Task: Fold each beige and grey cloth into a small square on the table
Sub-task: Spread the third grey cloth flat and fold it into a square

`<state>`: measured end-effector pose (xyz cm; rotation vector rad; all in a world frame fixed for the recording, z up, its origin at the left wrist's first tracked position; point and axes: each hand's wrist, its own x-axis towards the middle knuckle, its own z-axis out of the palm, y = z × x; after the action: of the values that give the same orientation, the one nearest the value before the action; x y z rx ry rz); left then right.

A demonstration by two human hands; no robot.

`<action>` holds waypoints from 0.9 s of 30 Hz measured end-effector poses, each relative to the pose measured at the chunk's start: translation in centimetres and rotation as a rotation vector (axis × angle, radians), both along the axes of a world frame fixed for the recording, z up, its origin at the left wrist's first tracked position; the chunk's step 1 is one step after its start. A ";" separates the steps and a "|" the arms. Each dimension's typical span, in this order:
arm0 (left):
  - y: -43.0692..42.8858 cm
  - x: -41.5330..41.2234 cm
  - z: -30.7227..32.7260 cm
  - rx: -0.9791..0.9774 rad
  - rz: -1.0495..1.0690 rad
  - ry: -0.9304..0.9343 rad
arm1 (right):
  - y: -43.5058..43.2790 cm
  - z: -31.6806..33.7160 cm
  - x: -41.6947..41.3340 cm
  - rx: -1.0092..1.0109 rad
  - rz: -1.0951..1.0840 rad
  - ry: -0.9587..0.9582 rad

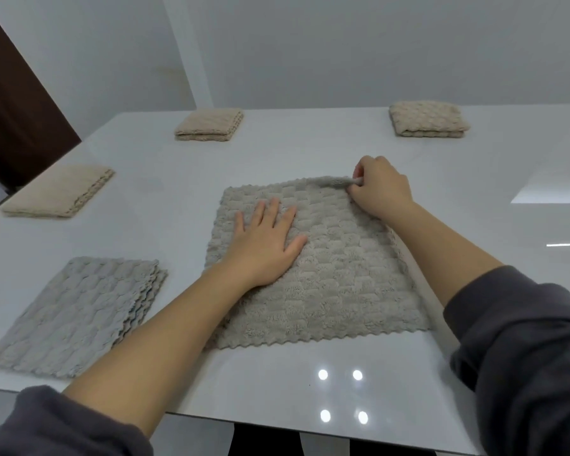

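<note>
A grey textured cloth [336,274] lies spread flat in the middle of the white table [474,192]. My left hand [264,245] presses flat on its left half with straight fingers. My right hand [380,187] pinches the cloth's far right corner, which is lifted a little off the table. A stack of flat grey cloths [76,314] lies at the near left. Three folded squares sit further off: a beige one [58,192] at the left, a beige one [209,125] at the far middle, and one [428,120] at the far right.
The table's near edge [277,426] runs just below my forearms. A dark brown door [10,103] stands behind the table's left corner. White walls close off the back. Ceiling lights glint on the glossy top near the front.
</note>
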<state>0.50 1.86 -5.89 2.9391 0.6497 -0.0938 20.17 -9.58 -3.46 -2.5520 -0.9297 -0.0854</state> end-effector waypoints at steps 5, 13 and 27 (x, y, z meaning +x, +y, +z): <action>-0.4 2.0 0.3 -0.024 -0.001 -0.027 | -0.3 0.8 0.7 0.124 -0.140 -0.199; 1.9 3.9 0.5 -0.014 0.131 -0.060 | 0.3 -2.3 -3.9 -0.322 0.200 0.009; 1.4 1.8 0.8 0.039 0.154 -0.116 | -1.1 -1.3 -6.3 -0.309 0.176 -0.036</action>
<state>2.35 3.30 -5.10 2.8917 0.8658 0.1051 13.83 -10.68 -4.80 -2.7377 -1.2624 0.0701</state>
